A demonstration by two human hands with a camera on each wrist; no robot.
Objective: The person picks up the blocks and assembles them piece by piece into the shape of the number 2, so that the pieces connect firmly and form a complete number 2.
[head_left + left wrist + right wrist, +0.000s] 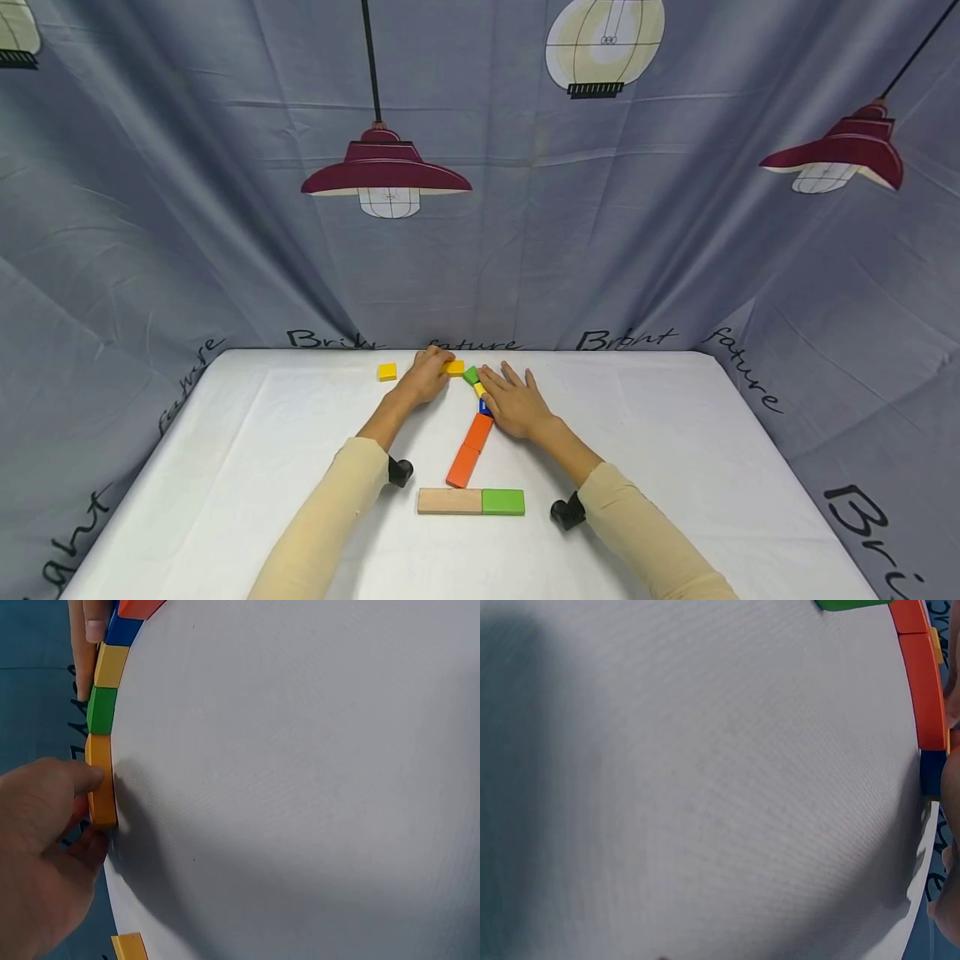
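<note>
At the table's far side, my left hand (426,375) pinches a yellow block (102,802) by its end and side. That block meets a green block (471,375), followed by a small yellow block (480,390) and a blue block (485,407). Two orange blocks, one (477,432) behind the other (462,465), carry the line toward the front. My right hand (517,404) lies along the right side of the green, small yellow and blue blocks, fingers extended and fingertips right at them. Only the edge of that hand enters the right wrist view.
In front of the line lie a plain wooden block (450,501) and a bright green block (503,502), end to end. Another yellow block (387,372) sits left of my left hand. A grey-blue printed curtain (480,275) hangs behind the white table (660,450).
</note>
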